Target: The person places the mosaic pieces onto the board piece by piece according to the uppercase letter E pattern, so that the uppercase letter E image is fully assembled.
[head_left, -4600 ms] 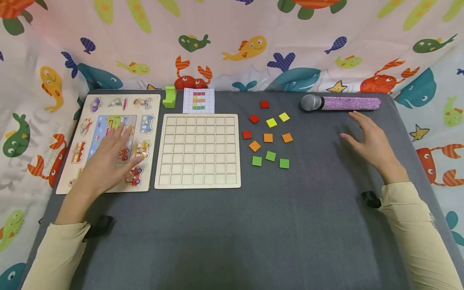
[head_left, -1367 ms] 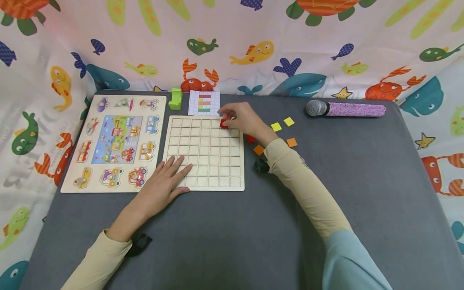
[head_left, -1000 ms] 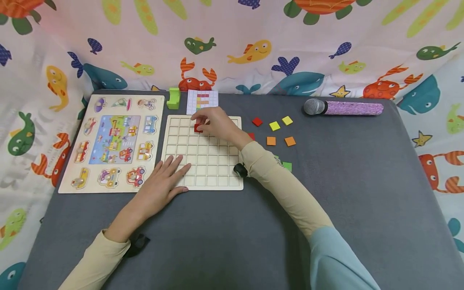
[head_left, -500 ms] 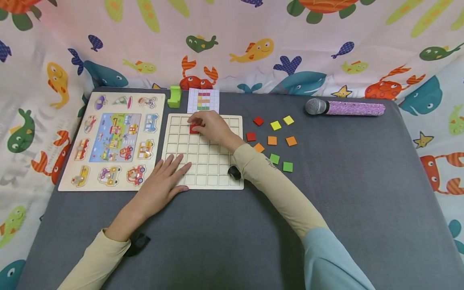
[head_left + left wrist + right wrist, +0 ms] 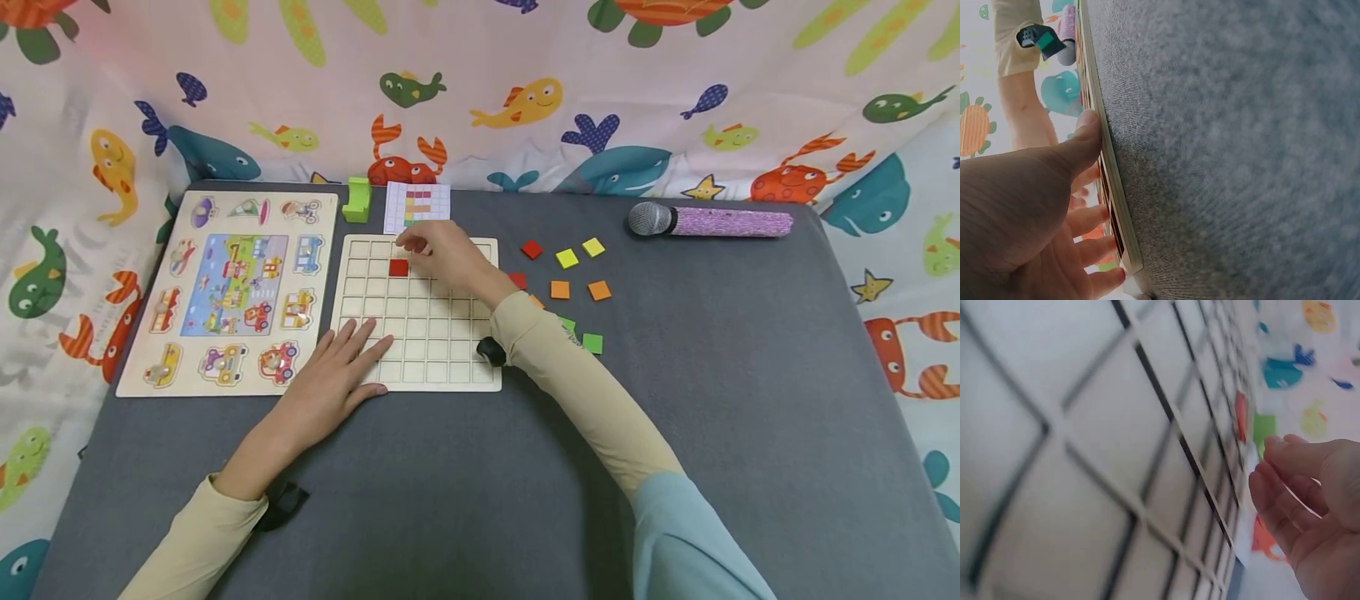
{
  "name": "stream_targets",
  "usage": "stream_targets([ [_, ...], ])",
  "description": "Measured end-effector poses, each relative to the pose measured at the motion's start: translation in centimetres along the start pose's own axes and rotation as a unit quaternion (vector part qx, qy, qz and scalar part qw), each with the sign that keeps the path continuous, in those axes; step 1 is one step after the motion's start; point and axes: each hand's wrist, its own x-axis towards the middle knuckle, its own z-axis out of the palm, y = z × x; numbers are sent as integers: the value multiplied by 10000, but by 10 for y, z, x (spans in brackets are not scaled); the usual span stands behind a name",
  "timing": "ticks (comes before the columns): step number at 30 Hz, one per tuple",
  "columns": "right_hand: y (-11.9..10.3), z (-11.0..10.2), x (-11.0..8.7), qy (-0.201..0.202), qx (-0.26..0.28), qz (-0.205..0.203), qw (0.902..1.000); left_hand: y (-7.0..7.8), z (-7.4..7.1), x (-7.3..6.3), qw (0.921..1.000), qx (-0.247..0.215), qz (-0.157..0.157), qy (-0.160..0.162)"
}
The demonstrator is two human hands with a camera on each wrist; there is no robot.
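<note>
A pale wooden grid board (image 5: 442, 367) lies on the grey table. One red square tile (image 5: 398, 267) sits in a cell of its second row from the far edge, left of centre. Just right of that tile hovers my right hand (image 5: 446, 258), fingers loosely bent with nothing between them. Its thumb and fingertips stand apart in the right wrist view, off the board's surface, with the red tile (image 5: 1241, 417) beyond. My left hand (image 5: 330, 379) rests with fingers spread on the board's near left corner; the left wrist view shows its thumb (image 5: 1088, 128) at the board's edge.
Loose red, yellow (image 5: 567, 258), orange (image 5: 559, 289) and green (image 5: 592, 343) tiles lie right of the board, some partly behind the right sleeve. A picture puzzle (image 5: 225, 367), green stand (image 5: 357, 200), pattern card (image 5: 417, 207) and purple microphone (image 5: 712, 220) surround it.
My right hand carried a red tile from the right onto the board, set it in a cell, and has let go, shifting slightly right. My left hand moved earlier from the puzzle to the board.
</note>
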Motion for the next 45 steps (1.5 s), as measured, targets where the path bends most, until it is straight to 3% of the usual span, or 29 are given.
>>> stream_targets([
  [10, 49, -54, -38, 718, -80, 578, 9957, -1, -1, -1, 9999, -63, -57, -59],
  [19, 83, -82, -67, 746, -434, 1429, 9860, -1, -1, -1, 9998, -100, -106, -137],
  [27, 85, -87, -77, 480, -468, 1728, 9827, 0, 0, 1, 9996, -110, -154, -193],
  [36, 75, -82, -74, 735, -777, 2015, 9736, 1, 0, 2, 9996, -107, -164, -188],
  [45, 74, -84, -74, 608, -506, 1851, 9795, 0, 1, -1, 9997, -166, -123, -87],
])
